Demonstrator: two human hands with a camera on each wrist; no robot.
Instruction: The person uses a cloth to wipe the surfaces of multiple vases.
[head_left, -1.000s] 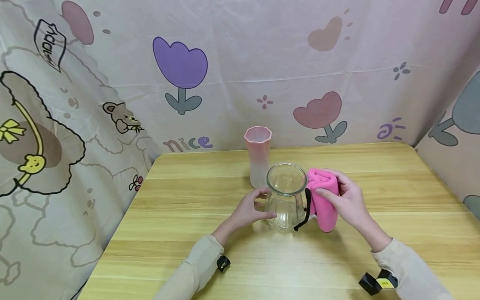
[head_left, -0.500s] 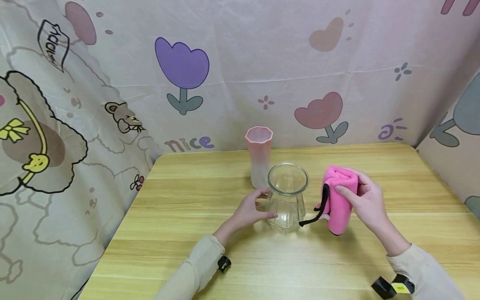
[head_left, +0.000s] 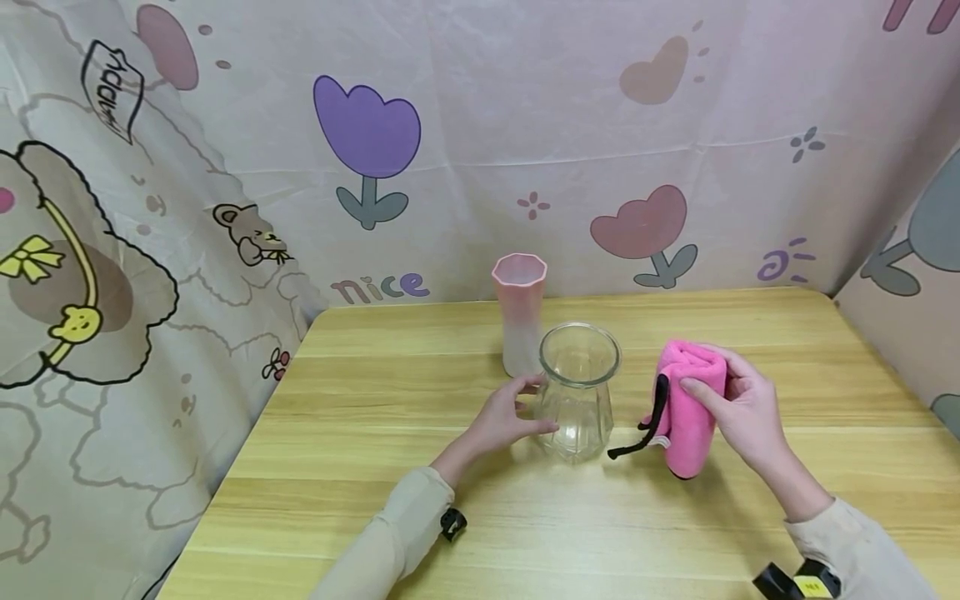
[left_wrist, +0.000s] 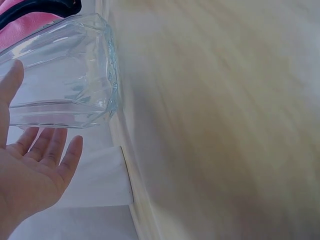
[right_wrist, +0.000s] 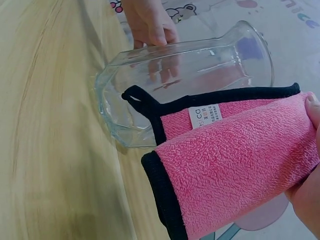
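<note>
The person's left hand [head_left: 506, 421] is resting loosely at the glass vase [head_left: 577, 408], its fingers spread and relaxed, thumb toward the near side; how firmly they are pressing is impossible to tell. The right hand [head_left: 750, 408] is gripping a rolled pink cloth [head_left: 690, 417], thumb in front, to the right of the vase. Black trim [head_left: 660, 404] is edging the cloth, and a white label [right_wrist: 205, 115] is showing. The glass vase is standing upright on the wooden table [head_left: 360, 392]. Behind it, a pink-and-white vase [head_left: 519, 325] is standing near the patterned backdrop [head_left: 480, 125].
</note>
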